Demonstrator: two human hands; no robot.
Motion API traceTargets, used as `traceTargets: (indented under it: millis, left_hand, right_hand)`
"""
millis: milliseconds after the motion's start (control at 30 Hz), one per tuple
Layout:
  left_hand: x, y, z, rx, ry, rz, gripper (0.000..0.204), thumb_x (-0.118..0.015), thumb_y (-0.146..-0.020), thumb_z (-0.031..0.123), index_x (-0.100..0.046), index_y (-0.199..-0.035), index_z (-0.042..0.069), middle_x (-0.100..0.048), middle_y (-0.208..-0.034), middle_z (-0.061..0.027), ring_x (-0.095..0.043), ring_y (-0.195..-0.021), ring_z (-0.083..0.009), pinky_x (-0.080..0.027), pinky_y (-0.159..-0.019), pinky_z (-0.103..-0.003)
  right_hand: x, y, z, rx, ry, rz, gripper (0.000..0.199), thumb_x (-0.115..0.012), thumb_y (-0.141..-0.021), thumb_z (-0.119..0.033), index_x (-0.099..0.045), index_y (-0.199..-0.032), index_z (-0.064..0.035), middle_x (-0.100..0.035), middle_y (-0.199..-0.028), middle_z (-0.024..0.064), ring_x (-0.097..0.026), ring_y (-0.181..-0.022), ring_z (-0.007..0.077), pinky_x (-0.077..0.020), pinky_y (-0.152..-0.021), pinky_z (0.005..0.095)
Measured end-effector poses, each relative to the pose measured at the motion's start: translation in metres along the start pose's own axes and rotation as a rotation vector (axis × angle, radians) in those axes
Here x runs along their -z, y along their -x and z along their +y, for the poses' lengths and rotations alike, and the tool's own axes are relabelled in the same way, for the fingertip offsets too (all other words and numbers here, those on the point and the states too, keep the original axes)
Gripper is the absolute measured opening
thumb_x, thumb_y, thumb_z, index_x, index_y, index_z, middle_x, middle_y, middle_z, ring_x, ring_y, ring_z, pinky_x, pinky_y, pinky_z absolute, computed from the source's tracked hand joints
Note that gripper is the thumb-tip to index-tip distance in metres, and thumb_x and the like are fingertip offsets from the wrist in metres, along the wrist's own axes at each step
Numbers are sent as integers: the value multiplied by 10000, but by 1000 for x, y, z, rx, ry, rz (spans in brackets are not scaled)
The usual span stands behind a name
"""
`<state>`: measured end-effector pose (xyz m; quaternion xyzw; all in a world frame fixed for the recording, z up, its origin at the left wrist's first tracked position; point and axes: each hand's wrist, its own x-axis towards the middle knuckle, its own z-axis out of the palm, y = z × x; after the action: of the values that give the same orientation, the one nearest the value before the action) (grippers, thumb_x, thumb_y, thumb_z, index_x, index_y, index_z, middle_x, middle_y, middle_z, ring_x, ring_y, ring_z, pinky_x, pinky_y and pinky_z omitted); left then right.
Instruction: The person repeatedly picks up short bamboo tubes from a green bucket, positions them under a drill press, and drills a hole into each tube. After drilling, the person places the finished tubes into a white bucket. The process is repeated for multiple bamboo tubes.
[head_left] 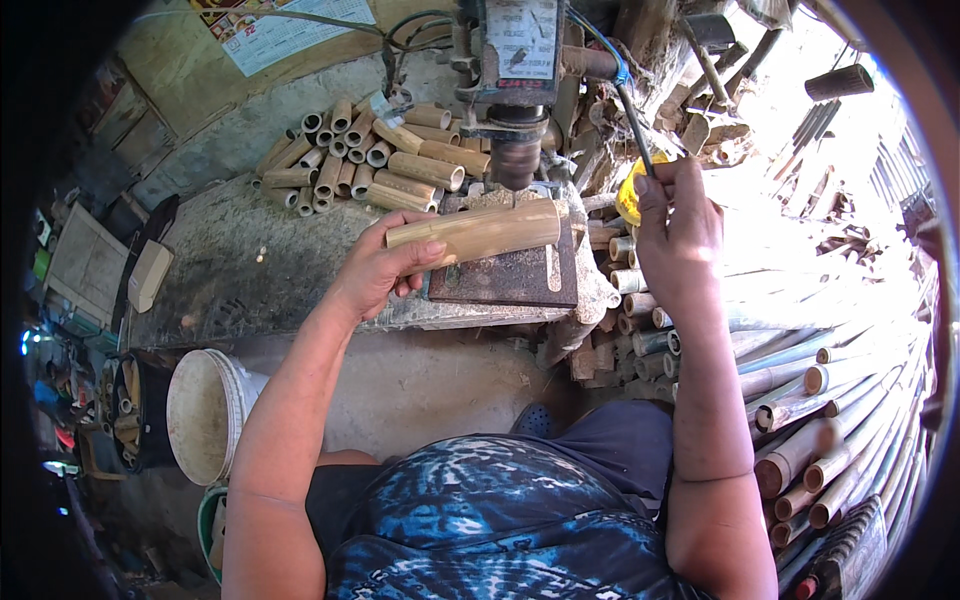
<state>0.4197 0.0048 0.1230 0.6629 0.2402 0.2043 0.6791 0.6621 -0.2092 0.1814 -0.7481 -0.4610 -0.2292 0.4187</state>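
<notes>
A short tan bamboo tube [500, 232] lies nearly level across the dark metal drill press table [480, 290]. My left hand [390, 262] is closed around the tube's left end, thumb on the near side. Directly above the tube hangs the drill chuck [516, 165], with a thin bit at the tube's upper edge; whether it touches, I cannot tell. To the right, my raised right hand [682, 235] grips the end of the drill press's dark feed lever [634, 120]. Pale shavings lie around the metal table.
Cut bamboo tubes [370, 150] are piled at the back of the workbench [250, 270]. Long bamboo poles [820, 400] are stacked at my right. A white bucket [205, 410] stands at lower left. Behind the lever is a yellow container [630, 195].
</notes>
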Motion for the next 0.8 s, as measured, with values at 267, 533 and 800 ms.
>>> traceTargets:
  millis: [267,533,800]
  left_hand:
    - [1,0,-1,-11,7,-12,548,-836,-849,322,-587,-1251,45,-639,-933,-41,-539,-604,-40,-382,-448,-173]
    - [3,-1,1,16,10,-19,565,-851,-831,323,-589,-1247,47,-647,-959,-42,-515,-608,-49,-373,-466,-188]
    - [-5,-15,-5,-159,-175,26,535,-858,-820,377,-658,-1205,62,-690,-1019,-64,-625,-877,-105,-521,-730,-255]
  right_hand:
    - [-52,-55,31,-201,55,-229,177,-635,-980,-287,-619,-1099,-157,-755,-979,110,-700,-1008,346,-382,-993,534]
    - [-29,-59,10,-288,204,-405,252,-628,-984,-312,-632,-1165,-136,-756,-1025,107,-697,-1069,333,-356,-1078,530]
    - [68,-49,-38,246,211,184,151,-569,-1018,-207,-662,-1026,-89,-692,-825,126,-689,-823,345,-517,-774,485]
